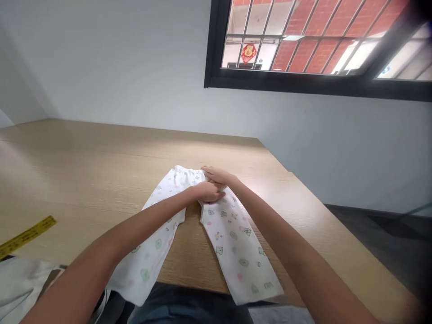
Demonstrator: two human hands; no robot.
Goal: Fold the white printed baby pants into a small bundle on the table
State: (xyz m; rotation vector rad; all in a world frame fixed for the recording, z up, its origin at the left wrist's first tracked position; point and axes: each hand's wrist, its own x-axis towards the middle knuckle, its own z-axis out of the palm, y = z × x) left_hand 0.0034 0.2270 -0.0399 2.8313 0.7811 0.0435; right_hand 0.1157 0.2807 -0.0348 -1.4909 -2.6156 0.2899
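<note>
A pair of small white trousers printed with green animal faces and pink spots lies spread on the wooden table. The waistband points away from me, and the two legs fan out towards me. My left hand rests on the upper part of the right-hand trouser leg, near the crotch, its fingers reaching to the right. Just beyond it, my right hand lies flat at the waistband's right corner, fingers stretched to the left. The hands touch and partly overlap, so some fingertips are hidden. My left forearm crosses over the left-hand leg.
A yellow strip with dark markings lies on the table at the left. White cloth is at the lower left, by the near edge. The table's right edge slants away beside my right arm. Behind stand a pale wall and a barred window.
</note>
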